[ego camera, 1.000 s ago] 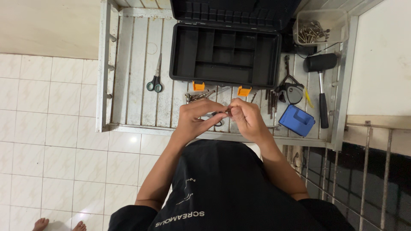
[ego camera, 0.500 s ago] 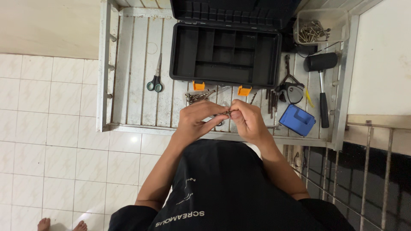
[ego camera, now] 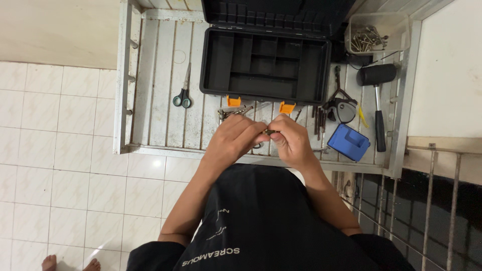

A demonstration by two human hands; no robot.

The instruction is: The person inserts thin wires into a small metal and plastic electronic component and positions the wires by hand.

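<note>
My left hand (ego camera: 235,138) and my right hand (ego camera: 291,140) meet in front of me over the near edge of a pale slatted metal bench (ego camera: 155,90). Between their fingertips I pinch a small dark metal piece (ego camera: 270,132), like a screw or bit; both hands grip it. Just beyond my fingers lies a loose pile of screws and bits (ego camera: 235,111). Behind that stands an open black toolbox (ego camera: 265,62) with orange latches and bare compartments.
Green-handled scissors (ego camera: 183,95) lie left of the toolbox. To the right are a black rubber mallet (ego camera: 377,95), a tape measure (ego camera: 345,110), a blue plastic box (ego camera: 348,142) and a clear tub of screws (ego camera: 375,32). White floor tiles spread left; a railing stands at right.
My hands have stayed together at the same spot; the fingers have shifted slightly around the small metal piece.
</note>
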